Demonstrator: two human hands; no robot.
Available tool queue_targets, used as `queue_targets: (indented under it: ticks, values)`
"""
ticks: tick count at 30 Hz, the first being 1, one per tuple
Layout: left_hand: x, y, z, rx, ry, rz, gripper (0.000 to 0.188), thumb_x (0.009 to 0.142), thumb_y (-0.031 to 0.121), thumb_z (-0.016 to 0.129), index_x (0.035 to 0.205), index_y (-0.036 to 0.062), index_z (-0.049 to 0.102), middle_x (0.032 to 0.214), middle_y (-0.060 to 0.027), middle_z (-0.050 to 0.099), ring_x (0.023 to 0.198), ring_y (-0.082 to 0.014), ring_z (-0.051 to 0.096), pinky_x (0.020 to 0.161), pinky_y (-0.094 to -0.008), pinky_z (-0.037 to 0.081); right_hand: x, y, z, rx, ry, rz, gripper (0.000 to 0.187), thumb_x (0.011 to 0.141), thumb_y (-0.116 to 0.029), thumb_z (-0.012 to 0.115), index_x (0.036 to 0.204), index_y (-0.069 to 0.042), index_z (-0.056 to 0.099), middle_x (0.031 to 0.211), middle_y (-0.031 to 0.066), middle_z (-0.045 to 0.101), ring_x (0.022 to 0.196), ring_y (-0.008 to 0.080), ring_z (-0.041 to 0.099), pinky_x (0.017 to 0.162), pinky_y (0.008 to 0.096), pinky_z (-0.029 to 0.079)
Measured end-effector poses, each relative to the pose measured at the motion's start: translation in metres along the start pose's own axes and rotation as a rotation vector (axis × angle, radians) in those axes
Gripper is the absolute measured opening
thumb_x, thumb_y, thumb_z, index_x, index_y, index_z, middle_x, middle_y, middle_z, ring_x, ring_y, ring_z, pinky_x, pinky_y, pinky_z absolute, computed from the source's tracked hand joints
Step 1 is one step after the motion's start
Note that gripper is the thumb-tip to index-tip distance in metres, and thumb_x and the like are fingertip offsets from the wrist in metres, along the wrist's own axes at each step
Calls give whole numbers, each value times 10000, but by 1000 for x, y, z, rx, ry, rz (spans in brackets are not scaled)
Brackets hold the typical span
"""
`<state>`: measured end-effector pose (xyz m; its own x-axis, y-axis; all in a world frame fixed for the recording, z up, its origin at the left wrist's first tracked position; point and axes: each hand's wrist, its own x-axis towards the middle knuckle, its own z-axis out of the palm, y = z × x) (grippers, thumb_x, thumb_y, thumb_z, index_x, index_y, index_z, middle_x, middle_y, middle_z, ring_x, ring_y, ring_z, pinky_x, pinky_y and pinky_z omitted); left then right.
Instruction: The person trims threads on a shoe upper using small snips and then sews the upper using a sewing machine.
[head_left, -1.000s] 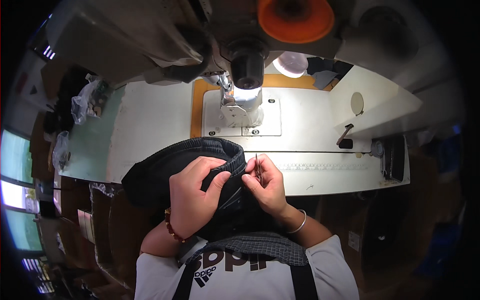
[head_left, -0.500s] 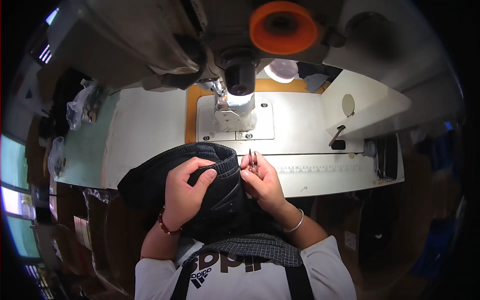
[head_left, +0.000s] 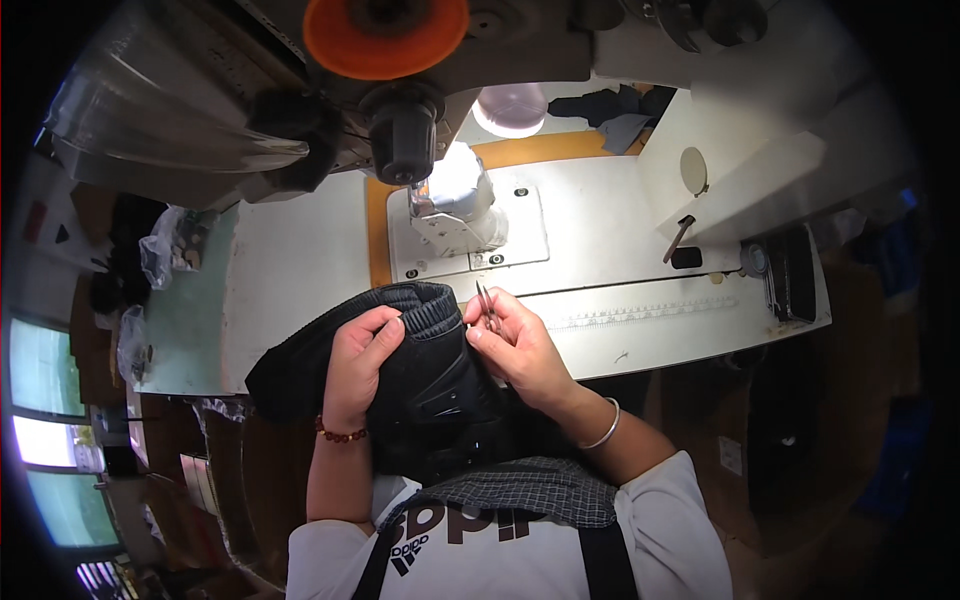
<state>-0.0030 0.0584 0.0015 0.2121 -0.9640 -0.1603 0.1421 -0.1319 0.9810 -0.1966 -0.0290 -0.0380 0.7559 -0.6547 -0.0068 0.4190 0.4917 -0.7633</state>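
Observation:
Black trousers (head_left: 425,385) with a gathered elastic waistband (head_left: 425,308) hang over the table's front edge onto my lap. My left hand (head_left: 362,352) pinches the waistband cloth between thumb and fingers. Beside the waistband's right end, my right hand (head_left: 515,345) closes round small pointed metal thread snips (head_left: 486,302), their tips pointing up and away from me. A tiny pale bit shows at the right thumb and fingertip, too small to make out. The trousers' lower part is hidden by my arms and the checked apron (head_left: 530,490).
The sewing machine head (head_left: 455,205) stands over its metal plate (head_left: 525,235), just beyond the trousers. An orange disc (head_left: 385,35) and a dark knob (head_left: 402,140) hang above. A ruler strip (head_left: 650,312) runs along the table's right front. Plastic bags (head_left: 160,250) lie far left.
The view has shifted, so the machine parts overhead sit further left. My left thumb has moved a little along the waistband. My right hand still holds the snips near the waistband's end.

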Motion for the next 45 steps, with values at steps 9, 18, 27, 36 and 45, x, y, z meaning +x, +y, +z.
queue_targets:
  ticks: [9,18,27,36,45]
  values:
    - [4,-4,-4,-133,-6,-114,209,1023,166,493,1019,-3,616,940,-4,655,830,-58,601,759,-211,488,0,7,2,-158,29,-90,178,952,-38,554,1121,-10,504,820,-21,475,756,46,460,704,201,393]
    - [3,-6,-4,-209,-13,-124,234,1031,185,475,1018,-3,613,954,-17,656,835,-65,605,776,-216,493,-23,10,10,-912,179,-421,399,913,-82,590,1307,-66,531,948,127,672,745,274,674,644,355,527]
    - [4,-8,-7,-203,-3,-131,218,1030,190,479,1026,12,606,955,-12,652,841,-61,610,765,-208,501,-20,13,12,-1071,204,-573,454,886,-100,629,1331,-111,539,858,100,638,643,282,629,545,365,494]
    - [4,-10,-8,-226,-13,-129,225,1028,186,481,1046,-1,604,981,-35,664,859,-74,622,781,-220,508,-20,16,15,-1177,224,-573,514,862,-76,640,1357,-137,520,776,80,566,573,263,592,494,369,466]
    - [6,-16,-13,-333,-41,-165,261,1032,168,452,1139,-30,584,1090,-86,668,957,-135,653,864,-268,523,-14,24,11,-1129,198,-627,481,810,88,623,1225,-152,654,720,78,487,557,216,514,511,312,432]
